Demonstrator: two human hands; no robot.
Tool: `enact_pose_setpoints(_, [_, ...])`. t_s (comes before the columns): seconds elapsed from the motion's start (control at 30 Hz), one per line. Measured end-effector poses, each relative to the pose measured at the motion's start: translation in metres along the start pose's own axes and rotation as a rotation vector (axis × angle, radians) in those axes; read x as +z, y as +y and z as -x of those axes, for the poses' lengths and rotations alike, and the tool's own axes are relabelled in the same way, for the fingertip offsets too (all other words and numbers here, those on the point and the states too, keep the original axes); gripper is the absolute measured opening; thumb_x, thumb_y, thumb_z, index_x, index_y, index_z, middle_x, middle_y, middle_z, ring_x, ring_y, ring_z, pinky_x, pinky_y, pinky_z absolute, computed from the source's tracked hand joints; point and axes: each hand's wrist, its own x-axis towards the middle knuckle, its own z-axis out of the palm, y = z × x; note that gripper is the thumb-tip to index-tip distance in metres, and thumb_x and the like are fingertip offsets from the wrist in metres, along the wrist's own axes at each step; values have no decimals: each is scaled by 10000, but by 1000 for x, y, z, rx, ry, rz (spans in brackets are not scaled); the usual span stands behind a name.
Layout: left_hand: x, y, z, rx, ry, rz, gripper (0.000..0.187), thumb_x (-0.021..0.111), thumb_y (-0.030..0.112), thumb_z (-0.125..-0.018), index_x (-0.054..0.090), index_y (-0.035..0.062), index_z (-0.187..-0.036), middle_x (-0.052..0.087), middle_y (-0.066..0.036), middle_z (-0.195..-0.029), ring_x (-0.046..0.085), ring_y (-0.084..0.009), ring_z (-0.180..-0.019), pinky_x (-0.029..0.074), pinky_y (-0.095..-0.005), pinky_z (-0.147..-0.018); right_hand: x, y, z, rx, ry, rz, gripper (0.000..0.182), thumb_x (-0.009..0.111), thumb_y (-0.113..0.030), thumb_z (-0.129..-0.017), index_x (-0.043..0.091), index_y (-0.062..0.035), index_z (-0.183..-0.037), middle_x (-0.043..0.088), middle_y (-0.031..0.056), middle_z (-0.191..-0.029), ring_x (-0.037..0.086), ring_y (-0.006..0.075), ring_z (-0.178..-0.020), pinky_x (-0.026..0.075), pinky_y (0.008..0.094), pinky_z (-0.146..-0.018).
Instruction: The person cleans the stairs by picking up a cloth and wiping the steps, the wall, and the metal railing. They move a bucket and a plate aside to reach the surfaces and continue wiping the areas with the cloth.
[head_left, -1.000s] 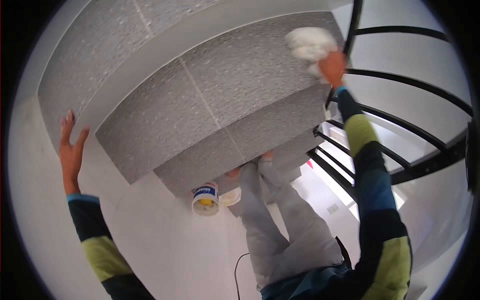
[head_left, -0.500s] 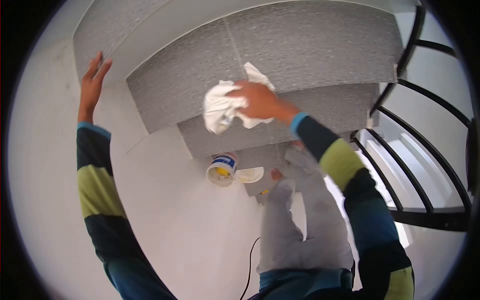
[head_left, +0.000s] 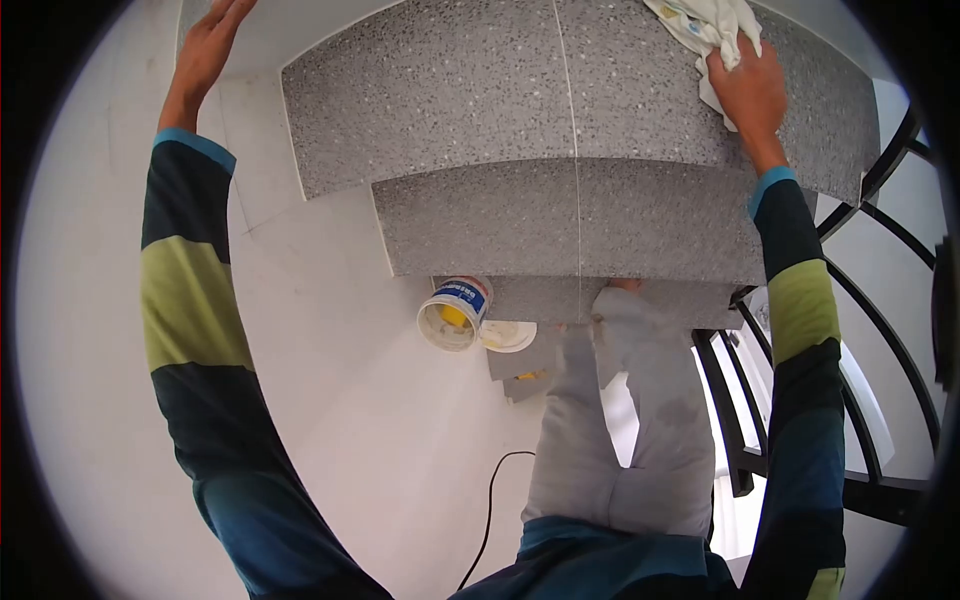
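Observation:
My right hand (head_left: 752,95) is closed on a bunched white cloth (head_left: 705,22), which lies over the right part of the grey speckled stair step (head_left: 440,100), by its back edge. Part of the cloth hangs out under the palm. At the upper left my left hand (head_left: 203,58) is stretched out against the white wall with its fingers extended and nothing in it; the fingertips run close to the top of the view.
A white bucket (head_left: 450,325) with a blue label and something yellow inside stands on a lower step, beside a white lid (head_left: 508,336). Black metal railing (head_left: 885,340) curves along the right. A black cable (head_left: 490,510) runs along the wall side below.
My right hand has carried the cloth from the step's front edge to the right and back. The view has shifted, and my left hand sits higher in it, still against the wall.

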Motion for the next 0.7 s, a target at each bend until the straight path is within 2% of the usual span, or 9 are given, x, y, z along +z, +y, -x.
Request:
enact_pose_setpoints(0.23, [0,2,7,31,-30,-18,692,418,520,-881,358,-13,-1318,350,-196,-1364,285,-295,-1294,201,-333,-1068,14,5,-1,20,3,70,575,492,-522,-784,527,-146,-1217,496,180,-1194,541,355,-1014,477,467,-767])
enact_pose_setpoints(0.3, [8,0,11,-16,-13,-172,726,432,537,-868,328,-12,-1332,340,-190,-1372,271,-293,-1301,192,-349,-1075,17,9,2,62,-34,90,584,478,-524,-792,502,-151,-1240,488,177,-1207,534,361,-1025,467,473,-786])
enact_pose_setpoints(0.37, [37,-13,22,135,227,-286,684,486,514,-847,384,13,-1303,371,-205,-1344,312,-336,-1272,231,-397,-1055,15,8,1,93,-80,88,594,463,-526,-799,478,-155,-1263,480,175,-1220,526,368,-1036,457,480,-805])
enact_pose_setpoints(0.43, [69,-7,58,268,459,-193,588,526,463,-833,458,45,-1242,413,-230,-1293,361,-373,-1222,277,-436,-1017,15,5,2,138,-203,67,604,425,-533,-817,455,-145,-1279,467,175,-1235,526,360,-1043,445,468,-831])
enact_pose_setpoints(0.5, [103,-11,106,266,371,-221,507,552,406,-821,496,64,-1191,450,-241,-1239,403,-383,-1172,310,-446,-982,5,-20,16,99,-232,62,590,427,-517,-823,459,-136,-1273,474,179,-1226,531,353,-1036,445,462,-831])
enact_pose_setpoints(0.57, [122,-16,149,22,63,-288,561,450,450,-872,446,39,-1254,404,-248,-1293,353,-368,-1231,279,-413,-1017,-15,-46,47,55,-265,83,576,429,-501,-829,464,-127,-1266,482,183,-1218,536,346,-1029,445,456,-830])
enact_pose_setpoints(0.6, [129,-32,162,23,69,-289,561,450,450,-872,446,39,-1254,404,-248,-1293,353,-368,-1231,279,-413,-1017,-33,-73,67,8,-345,-16,569,469,-464,-816,468,-106,-1258,495,186,-1204,541,340,-1020,447,449,-829])
enact_pose_setpoints(0.63, [137,-51,171,19,13,-268,619,414,533,-854,422,98,-1293,375,-210,-1334,321,-352,-1261,258,-404,-1032,-46,-94,88,-43,-423,-116,565,508,-427,-803,472,-84,-1250,507,189,-1190,546,335,-1010,449,441,-827])
enact_pose_setpoints(0.7, [152,-96,180,-8,-177,-280,651,318,619,-855,380,187,-1338,327,-159,-1387,298,-346,-1281,268,-437,-1032,-54,-125,142,-304,-206,-385,491,588,-309,-749,532,-86,-1184,555,166,-1034,589,286,-882,481,399,-756])
